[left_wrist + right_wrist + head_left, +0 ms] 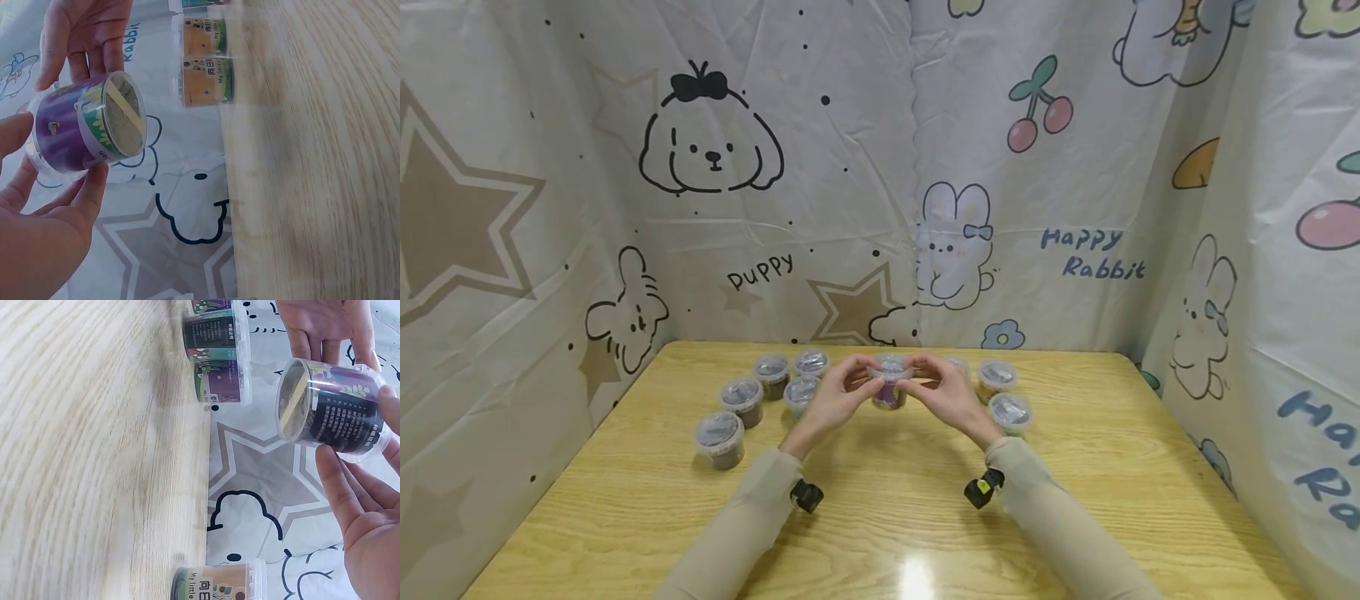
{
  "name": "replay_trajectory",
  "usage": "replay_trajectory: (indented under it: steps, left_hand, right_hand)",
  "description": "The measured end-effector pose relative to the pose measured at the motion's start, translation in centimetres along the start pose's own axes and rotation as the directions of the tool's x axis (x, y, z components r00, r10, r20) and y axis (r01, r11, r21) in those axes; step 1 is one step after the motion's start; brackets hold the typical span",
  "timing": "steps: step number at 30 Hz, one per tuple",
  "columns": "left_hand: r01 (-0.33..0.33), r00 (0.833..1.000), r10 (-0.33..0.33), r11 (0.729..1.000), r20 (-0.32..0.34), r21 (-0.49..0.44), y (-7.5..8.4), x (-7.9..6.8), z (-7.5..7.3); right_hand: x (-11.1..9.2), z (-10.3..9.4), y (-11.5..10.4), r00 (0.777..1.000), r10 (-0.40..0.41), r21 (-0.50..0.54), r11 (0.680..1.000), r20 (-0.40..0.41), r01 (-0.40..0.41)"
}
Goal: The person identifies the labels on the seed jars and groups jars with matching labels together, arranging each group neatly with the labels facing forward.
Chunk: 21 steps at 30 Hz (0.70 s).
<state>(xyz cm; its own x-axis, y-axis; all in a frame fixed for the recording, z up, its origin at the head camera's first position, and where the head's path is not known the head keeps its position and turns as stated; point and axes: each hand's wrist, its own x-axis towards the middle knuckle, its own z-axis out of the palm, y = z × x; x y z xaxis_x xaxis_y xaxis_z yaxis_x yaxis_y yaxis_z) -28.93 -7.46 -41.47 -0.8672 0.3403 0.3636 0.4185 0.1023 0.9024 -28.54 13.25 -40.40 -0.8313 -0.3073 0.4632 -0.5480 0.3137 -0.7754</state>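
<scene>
Both hands hold one clear, lidded plastic cup [889, 395] above the table, between their fingertips. It has a purple printed label [62, 131] with green leaves and, round the other side, a dark panel of white text [344, 422]. Through its clear base, brown grainy contents and a pale flat stick [124, 103] show. My left hand [841, 392] grips the cup from the left, thumb toward me. From the right my right hand [946, 398] grips it the same way. The lid faces up in the head view.
Several similar lidded cups stand left, the nearest a brown-filled cup [720, 442]; a purple-labelled cup [220, 382] is among them. On the right stand orange-labelled cups [207, 82] and a greenish one [1011, 412]. A printed curtain [850, 167] encloses the wooden table [880, 508].
</scene>
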Motion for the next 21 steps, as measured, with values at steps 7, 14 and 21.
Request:
replay_trajectory:
  steps: [7,14,21]
  left_hand:
    - [-0.022,0.999,0.022,1.0,-0.03,0.009,2.4,-0.6,0.3]
    - [-0.087,0.992,0.09,0.996,-0.094,0.027,2.6,-0.6,0.7]
    - [-0.102,0.989,0.106,0.994,-0.099,0.039,2.8,-0.5,0.8]
  right_hand:
    - [-0.2,0.0,-1.4,1.0,-0.016,0.005,1.0,0.002,0.016]
    - [-0.3,0.4,-1.5,1.0,-0.012,0.027,1.0,0.014,0.012]
    - [-0.3,0.4,-1.7,1.0,-0.007,0.021,1.0,0.0,0.007]
